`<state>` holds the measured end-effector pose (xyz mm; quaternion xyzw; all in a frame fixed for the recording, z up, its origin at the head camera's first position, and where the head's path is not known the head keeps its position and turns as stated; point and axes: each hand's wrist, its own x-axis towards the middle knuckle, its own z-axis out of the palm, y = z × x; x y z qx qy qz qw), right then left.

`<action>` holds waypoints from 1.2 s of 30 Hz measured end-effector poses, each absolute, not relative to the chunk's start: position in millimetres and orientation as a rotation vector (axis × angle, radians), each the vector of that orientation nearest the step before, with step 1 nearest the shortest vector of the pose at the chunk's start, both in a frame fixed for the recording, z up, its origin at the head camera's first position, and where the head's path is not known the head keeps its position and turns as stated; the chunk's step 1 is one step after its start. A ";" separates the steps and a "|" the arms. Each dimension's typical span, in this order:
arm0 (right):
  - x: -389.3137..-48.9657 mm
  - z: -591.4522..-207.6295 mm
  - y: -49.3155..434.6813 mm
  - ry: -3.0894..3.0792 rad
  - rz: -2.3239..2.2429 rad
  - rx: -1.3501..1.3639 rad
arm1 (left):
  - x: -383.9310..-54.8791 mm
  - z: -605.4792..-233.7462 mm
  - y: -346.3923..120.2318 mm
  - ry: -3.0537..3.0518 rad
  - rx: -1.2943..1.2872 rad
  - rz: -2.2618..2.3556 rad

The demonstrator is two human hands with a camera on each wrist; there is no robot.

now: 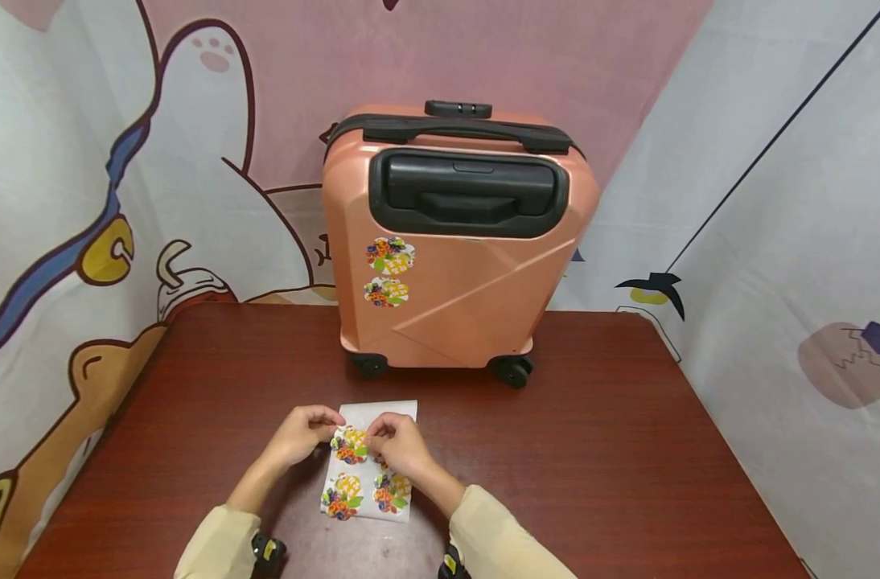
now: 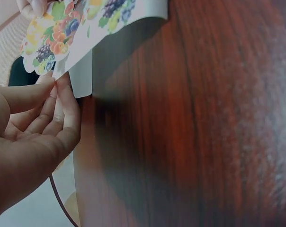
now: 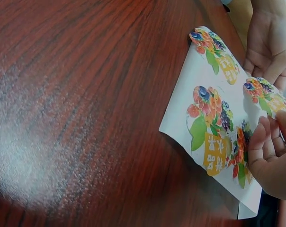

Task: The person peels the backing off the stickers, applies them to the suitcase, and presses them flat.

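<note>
Red-brown tabletop (image 1: 628, 442), fruit sticker (image 1: 349, 445) part-raised.
Left fingers (image 2: 31, 97) pinch the sheet (image 1: 378, 412), right fingers (image 3: 258, 142) the sticker, I think; peel slowly.

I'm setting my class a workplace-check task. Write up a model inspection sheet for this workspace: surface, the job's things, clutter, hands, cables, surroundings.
Surface: reddish-brown wood-grain table, with pale glare in the right wrist view.
Job's things: white sticker sheet bearing four fruit stickers; pink-orange suitcase standing upright behind it, with two similar stickers on its front, one above the other.
Clutter: nothing seen.
Left hand: pinches the edge of the sheet.
Right hand: pinches the edge of the upper-left sticker.
Cables: nothing seen.
Surroundings: cartoon-printed cloth backdrop behind and beside the table.
</note>
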<state>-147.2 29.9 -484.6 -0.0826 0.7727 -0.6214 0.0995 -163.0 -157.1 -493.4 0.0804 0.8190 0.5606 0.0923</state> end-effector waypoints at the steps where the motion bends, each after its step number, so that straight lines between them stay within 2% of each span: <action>1: -147.5 -484.6 30.4 2.285 -1.836 -0.248 | -163.0 -494.1 -157.4 2.440 0.233 1.658; 14: -153.3 -481.5 36.8 2.304 -1.817 -0.279 | -160.5 -485.3 -157.6 2.558 0.055 1.599; 26: -160.8 -463.5 45.7 2.296 -1.844 -0.328 | -160.3 -474.1 -156.5 2.402 0.286 1.730; 36: -159.0 -445.1 48.8 2.291 -1.865 -0.335 | -158.9 -474.4 -149.2 2.413 0.289 1.743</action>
